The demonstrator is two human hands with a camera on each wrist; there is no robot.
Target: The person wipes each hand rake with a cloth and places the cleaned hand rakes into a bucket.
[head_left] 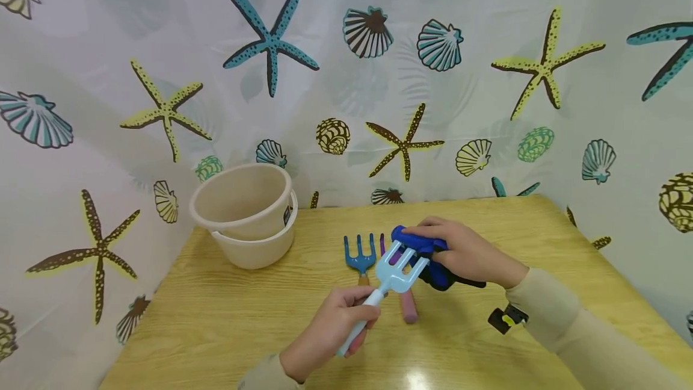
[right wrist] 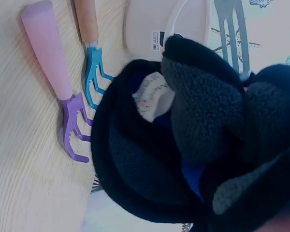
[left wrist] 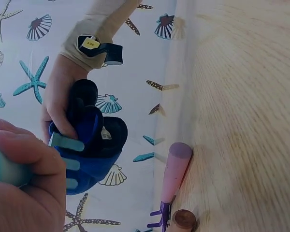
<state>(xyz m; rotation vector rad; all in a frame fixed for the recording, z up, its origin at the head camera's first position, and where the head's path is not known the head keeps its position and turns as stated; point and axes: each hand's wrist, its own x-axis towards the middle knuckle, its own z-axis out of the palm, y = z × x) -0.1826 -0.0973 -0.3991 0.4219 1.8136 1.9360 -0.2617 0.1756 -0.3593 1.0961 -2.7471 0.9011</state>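
My left hand (head_left: 338,321) grips the pale handle of a light blue garden hand fork (head_left: 394,274), tines pointing up and away. In the left wrist view its tines overlap a bundled blue cloth item (left wrist: 94,166). My right hand (head_left: 465,251) holds that item from above, fingers and thumb bent over it. The right wrist view shows its dark fleece lining (right wrist: 203,111) and a white label (right wrist: 153,96); I cannot tell what kind of garment it is. Beneath lie a purple hand fork with a pink handle (head_left: 408,307) and a blue hand fork (head_left: 361,257) with a brown handle.
Two nested cream buckets (head_left: 254,251) stand at the back left of the wooden table (head_left: 216,324). A white curtain (head_left: 335,95) with starfish and shells hangs behind and along both sides. A black strap device (head_left: 508,318) sits at my right wrist.
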